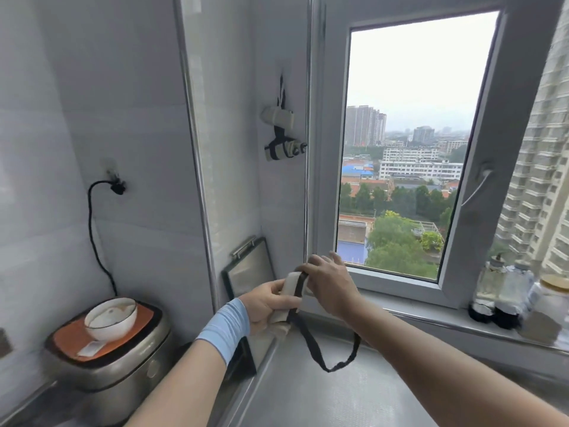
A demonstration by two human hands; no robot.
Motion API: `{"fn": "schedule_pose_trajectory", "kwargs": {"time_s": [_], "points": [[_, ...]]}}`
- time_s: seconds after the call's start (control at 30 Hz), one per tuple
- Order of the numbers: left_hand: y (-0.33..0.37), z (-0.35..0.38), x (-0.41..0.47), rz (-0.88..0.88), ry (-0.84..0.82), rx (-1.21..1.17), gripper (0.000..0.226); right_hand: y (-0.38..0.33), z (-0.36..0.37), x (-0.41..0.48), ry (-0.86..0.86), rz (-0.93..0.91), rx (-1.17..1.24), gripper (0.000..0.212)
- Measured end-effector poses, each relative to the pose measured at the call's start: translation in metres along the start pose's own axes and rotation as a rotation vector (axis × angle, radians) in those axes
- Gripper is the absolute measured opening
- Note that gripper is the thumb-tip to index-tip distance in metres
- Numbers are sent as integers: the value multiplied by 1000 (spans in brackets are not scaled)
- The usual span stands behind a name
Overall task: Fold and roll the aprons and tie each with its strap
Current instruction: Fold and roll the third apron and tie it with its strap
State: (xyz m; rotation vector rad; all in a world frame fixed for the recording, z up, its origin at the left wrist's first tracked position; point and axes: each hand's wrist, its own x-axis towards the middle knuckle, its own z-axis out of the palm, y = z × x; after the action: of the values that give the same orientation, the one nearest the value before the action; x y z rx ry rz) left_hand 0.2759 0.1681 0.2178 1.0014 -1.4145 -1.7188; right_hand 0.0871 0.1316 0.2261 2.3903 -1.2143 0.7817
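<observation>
Nearest me, at seven o'clock, a bare forearm [184, 386] with a pale-blue wristband [226, 329] leads up to the left hand [268, 306], whose fingers wrap round a cream rolled apron [291, 283] held just above the steel counter [338, 396]. The right hand [329, 285], at two o'clock of the left, curls over the roll's top and pinches the dark strap [311, 343], its slack looping down toward five o'clock. Two tied rolls [278, 117] hang on the wall at twelve o'clock.
</observation>
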Motion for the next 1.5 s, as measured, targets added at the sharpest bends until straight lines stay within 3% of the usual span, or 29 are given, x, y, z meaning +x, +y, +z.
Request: {"fn": "schedule_pose_trajectory", "kwargs": {"time_s": [0.17,0.3,0.37,0.53,0.63,0.73,0.83,0.93,1.03,1.27,1.33,1.43,1.5], "points": [[25,18,9,69,282,256,105,0,-38,32,-116,334,515,24],[52,49,18,123,-18,140,66,23,-64,47,-237,491,818,14],[63,61,28,120,-57,87,62,38,-80,50,-221,549,924,18],[90,82,54,155,114,243,48,69,-99,54,-369,606,1170,13],[99,83,69,145,234,417,66,91,-109,53,-552,579,1338,27],[104,80,74,144,408,477,84,113,-114,52,-674,542,1775,41],[110,86,80,128,481,496,83,109,-112,61,-591,502,1615,48],[118,98,85,141,347,528,57,100,-117,67,-346,527,1425,35],[122,101,79,131,271,424,45,104,-123,71,-249,533,1403,22],[138,100,77,191,264,361,29,100,-122,79,-47,506,1447,27],[144,96,74,238,308,345,29,97,-120,81,-79,470,1514,38],[150,85,68,280,410,186,37,94,-114,80,-367,423,1501,66],[155,76,61,287,463,48,43,91,-110,78,-455,438,1439,61]]}}
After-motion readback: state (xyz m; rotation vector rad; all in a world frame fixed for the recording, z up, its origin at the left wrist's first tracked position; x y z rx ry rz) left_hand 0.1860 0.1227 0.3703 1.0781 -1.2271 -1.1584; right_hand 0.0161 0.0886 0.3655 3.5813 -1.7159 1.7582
